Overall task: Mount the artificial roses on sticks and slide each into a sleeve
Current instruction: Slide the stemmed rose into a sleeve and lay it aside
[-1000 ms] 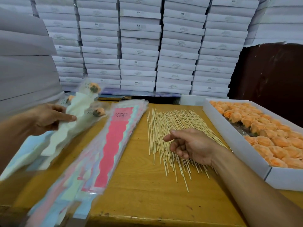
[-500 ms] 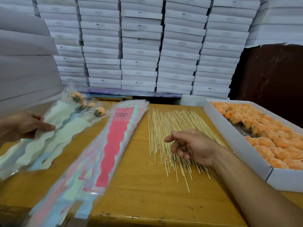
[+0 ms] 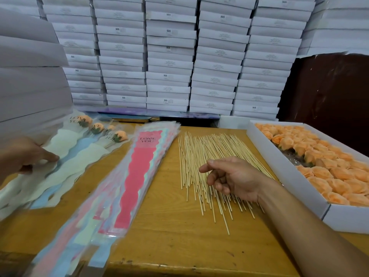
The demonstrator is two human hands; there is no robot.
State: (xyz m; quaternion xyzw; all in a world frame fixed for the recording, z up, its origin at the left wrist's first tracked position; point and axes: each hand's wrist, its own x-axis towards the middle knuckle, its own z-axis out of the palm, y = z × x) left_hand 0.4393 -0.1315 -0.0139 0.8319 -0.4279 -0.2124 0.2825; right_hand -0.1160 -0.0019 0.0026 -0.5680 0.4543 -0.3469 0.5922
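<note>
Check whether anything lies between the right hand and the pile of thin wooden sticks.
Nothing visible does. The right hand hovers directly over the pile of thin wooden sticks on the wooden table, fingers loosely curled, holding nothing.

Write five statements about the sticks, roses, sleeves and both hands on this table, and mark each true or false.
1. The right hand is over the pile of sticks. True.
2. The white box holds red roses. False: the roses in it are orange.
3. The top sleeve of the empty sleeve stack is pink and reads LOVE YOU. True.
4. The left hand holds a stick. False: it rests on the finished sleeved roses.
5. The sticks lie inside the box. False: they lie on the wooden table.
</note>
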